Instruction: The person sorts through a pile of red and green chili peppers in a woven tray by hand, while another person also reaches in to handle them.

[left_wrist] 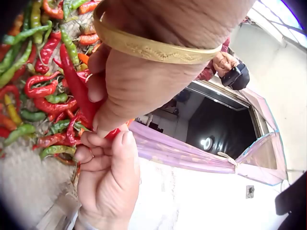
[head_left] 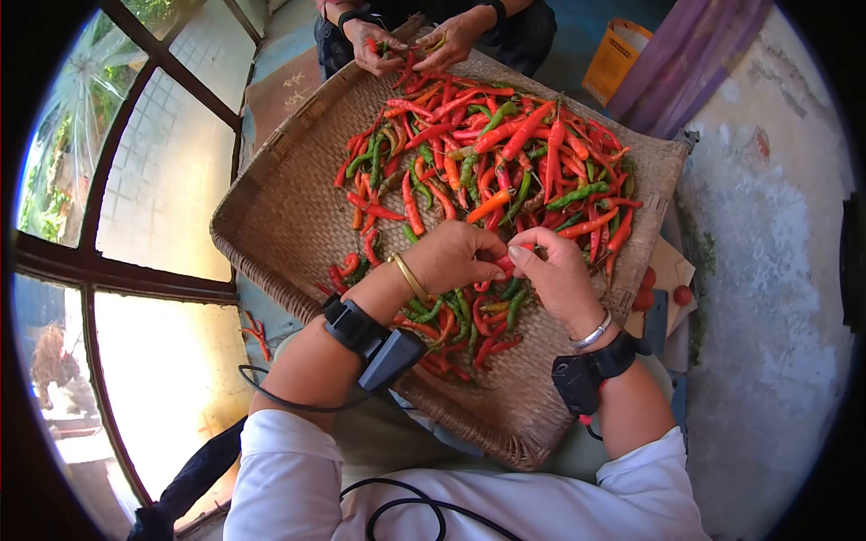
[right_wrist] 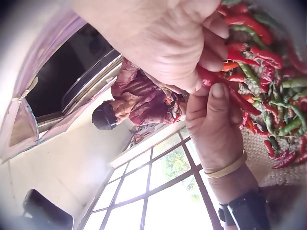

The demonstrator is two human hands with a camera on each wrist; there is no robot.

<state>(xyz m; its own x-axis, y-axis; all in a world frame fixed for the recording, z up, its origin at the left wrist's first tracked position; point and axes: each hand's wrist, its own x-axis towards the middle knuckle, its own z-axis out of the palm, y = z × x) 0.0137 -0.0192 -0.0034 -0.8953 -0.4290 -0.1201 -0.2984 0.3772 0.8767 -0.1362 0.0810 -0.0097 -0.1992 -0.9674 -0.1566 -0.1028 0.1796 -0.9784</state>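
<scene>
A red chili pepper (head_left: pixel 505 263) is held between both hands, over the near part of a woven tray (head_left: pixel 271 212). My left hand (head_left: pixel 446 257), with a gold bangle at the wrist, grips the pepper's body; in the left wrist view the red chili pepper (left_wrist: pixel 76 91) sticks out past its fingers. Facing it, my right hand (head_left: pixel 559 284) pinches the other end between thumb and fingers, the fingertips of both hands close together. That pinched end is mostly hidden by the fingers. Beneath lie mixed red and green chili peppers (head_left: pixel 469 320), with a larger heap (head_left: pixel 505 135) farther back.
Across the tray, another person's hands (head_left: pixel 451 41) hold peppers at the far rim. Windows (head_left: pixel 162 198) line the left side. A yellow box (head_left: pixel 618 59) and a purple curtain (head_left: pixel 690 63) stand at the back right. A few peppers (head_left: pixel 257 334) lie outside the tray.
</scene>
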